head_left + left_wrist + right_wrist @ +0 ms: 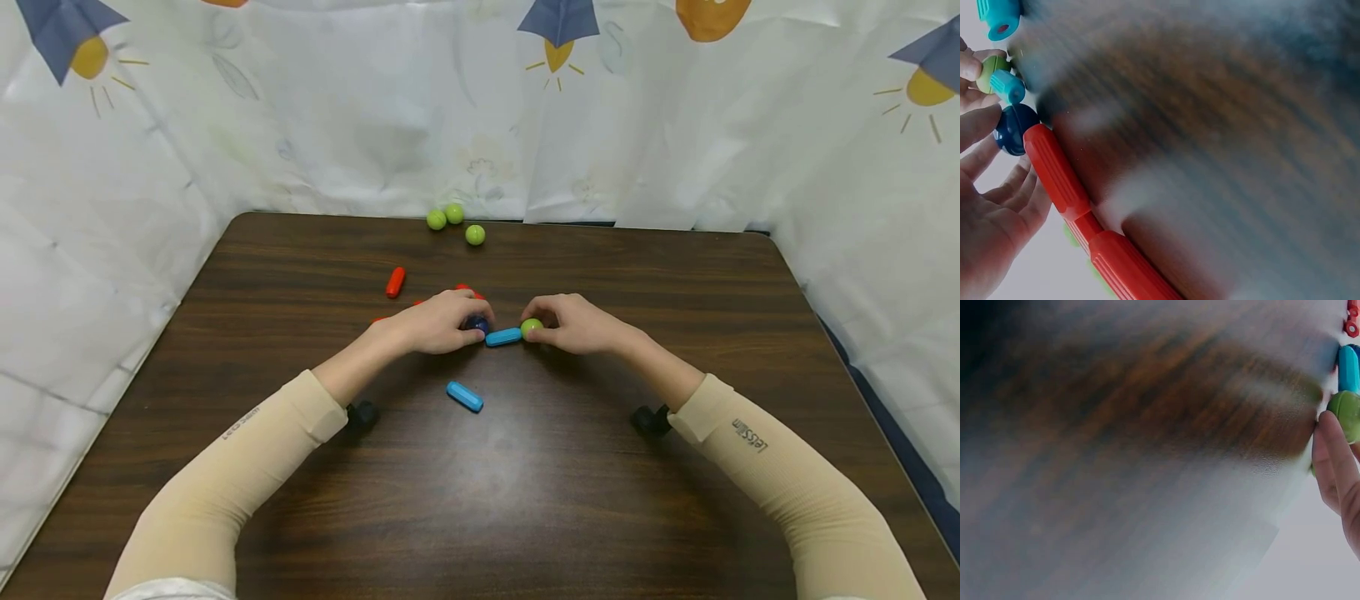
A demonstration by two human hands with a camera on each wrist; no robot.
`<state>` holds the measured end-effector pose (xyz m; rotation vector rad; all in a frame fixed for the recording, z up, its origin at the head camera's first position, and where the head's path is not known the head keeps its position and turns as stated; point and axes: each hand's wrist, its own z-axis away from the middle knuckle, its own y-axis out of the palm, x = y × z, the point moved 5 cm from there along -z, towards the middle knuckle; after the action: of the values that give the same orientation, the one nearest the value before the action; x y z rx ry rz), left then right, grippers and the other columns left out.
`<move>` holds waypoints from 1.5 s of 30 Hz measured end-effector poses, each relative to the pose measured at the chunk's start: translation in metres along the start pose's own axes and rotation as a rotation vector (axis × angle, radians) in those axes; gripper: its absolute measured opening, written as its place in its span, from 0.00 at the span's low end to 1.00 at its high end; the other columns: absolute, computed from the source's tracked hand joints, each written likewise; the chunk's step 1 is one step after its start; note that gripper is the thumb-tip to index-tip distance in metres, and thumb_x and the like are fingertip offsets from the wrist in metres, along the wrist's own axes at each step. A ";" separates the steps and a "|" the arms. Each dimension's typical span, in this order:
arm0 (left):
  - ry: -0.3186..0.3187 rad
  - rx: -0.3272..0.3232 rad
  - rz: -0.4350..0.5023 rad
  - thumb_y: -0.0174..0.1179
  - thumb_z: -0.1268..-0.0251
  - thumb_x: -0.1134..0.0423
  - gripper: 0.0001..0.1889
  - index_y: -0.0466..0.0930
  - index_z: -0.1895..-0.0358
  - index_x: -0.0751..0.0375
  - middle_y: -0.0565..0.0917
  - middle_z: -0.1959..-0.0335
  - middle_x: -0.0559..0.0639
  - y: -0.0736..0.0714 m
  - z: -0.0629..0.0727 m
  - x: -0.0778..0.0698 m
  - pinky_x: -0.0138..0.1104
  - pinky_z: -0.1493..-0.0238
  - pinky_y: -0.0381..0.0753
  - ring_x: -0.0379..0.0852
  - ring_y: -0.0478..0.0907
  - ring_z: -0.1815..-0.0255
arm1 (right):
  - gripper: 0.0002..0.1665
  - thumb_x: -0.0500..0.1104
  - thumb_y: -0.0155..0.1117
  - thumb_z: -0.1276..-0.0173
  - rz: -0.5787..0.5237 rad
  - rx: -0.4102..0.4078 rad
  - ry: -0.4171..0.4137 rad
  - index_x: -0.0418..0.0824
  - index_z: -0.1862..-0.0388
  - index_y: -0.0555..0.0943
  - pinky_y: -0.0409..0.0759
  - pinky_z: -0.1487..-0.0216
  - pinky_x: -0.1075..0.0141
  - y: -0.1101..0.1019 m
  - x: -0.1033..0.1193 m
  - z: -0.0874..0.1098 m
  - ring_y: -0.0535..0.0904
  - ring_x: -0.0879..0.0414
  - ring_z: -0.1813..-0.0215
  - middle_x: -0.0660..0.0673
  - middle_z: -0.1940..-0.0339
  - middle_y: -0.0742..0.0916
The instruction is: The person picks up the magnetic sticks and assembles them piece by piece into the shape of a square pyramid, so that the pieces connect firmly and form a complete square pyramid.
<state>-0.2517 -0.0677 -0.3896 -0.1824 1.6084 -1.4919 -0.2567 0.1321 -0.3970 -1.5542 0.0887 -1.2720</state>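
Note:
My left hand [438, 323] pinches a dark blue ball [477, 322] between thumb and fingers. A short light blue rod [503, 337] bridges from that ball to a green ball [532, 327], which my right hand [576, 323] grips by its sides. In the left wrist view, a ribbed red rod [1057, 169] appears right at the dark blue ball, with another red rod [1132, 269] nearer the camera. The right wrist view has fingers on the green ball [1345, 412] and the light blue rod [1348, 369] beyond it. My left hand partly hides several red pieces.
Nearer me lies a second light blue rod [465, 396]. One red rod [395, 282] sits apart, beyond the left hand. Three green balls [475, 234] rest by the far edge of the dark wooden table [480, 517]. A white printed curtain [390, 125] hangs behind.

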 end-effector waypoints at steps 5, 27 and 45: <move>0.000 0.011 -0.003 0.61 0.24 0.61 0.11 0.83 0.44 0.55 0.79 0.51 0.51 0.000 0.001 0.001 0.42 0.48 0.75 0.48 0.74 0.52 | 0.14 0.43 0.66 0.24 0.003 -0.014 0.003 0.39 0.45 0.82 0.76 0.58 0.58 0.000 0.001 0.000 0.79 0.52 0.60 0.48 0.60 0.86; 0.013 0.013 -0.014 0.63 0.25 0.60 0.10 0.83 0.47 0.56 0.79 0.56 0.49 -0.001 0.001 0.004 0.41 0.53 0.74 0.47 0.72 0.56 | 0.14 0.42 0.69 0.27 -0.021 -0.007 0.023 0.40 0.47 0.82 0.79 0.50 0.55 0.001 0.001 0.000 0.82 0.52 0.53 0.48 0.58 0.87; 0.014 -0.005 -0.026 0.61 0.24 0.59 0.12 0.82 0.43 0.58 0.78 0.53 0.52 0.001 -0.009 0.001 0.40 0.53 0.75 0.48 0.73 0.58 | 0.12 0.42 0.70 0.28 0.013 0.010 0.003 0.40 0.48 0.83 0.78 0.47 0.55 0.002 -0.001 -0.002 0.81 0.53 0.51 0.47 0.52 0.88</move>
<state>-0.2573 -0.0617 -0.3922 -0.1968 1.6269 -1.5121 -0.2572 0.1304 -0.3996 -1.5408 0.0939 -1.2634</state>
